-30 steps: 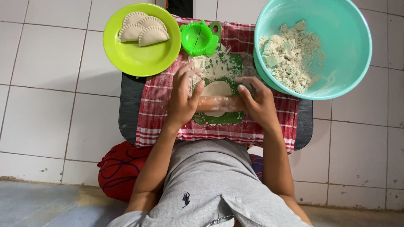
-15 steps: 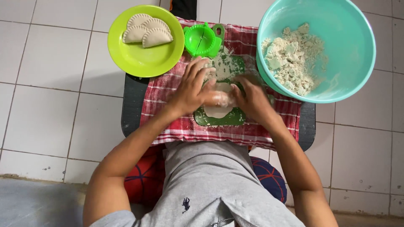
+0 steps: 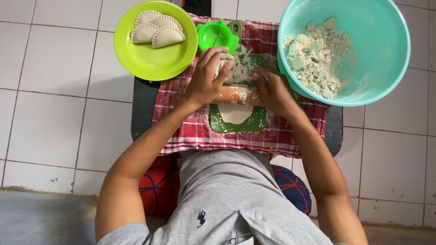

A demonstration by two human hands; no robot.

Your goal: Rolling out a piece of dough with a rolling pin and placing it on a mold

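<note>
Now hands [image 3: 240, 81] farther up board [image 3: 259, 122], rolling pin [image 3: 238, 96] advanced (dough [image 3: 235, 113] exposed)

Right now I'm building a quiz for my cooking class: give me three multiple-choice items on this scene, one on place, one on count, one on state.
1. Where is the green plate? A left of the board, B inside the bowl, C on the person's lap.
2. How many folded pastries lie on it? A one, B four, C seven.
3. The dough under the rolling pin is: A flattened, B a ball, C fried.

A: it sits left of the green board.
B: four show.
A: a thin sheet lies below the hands.
</note>
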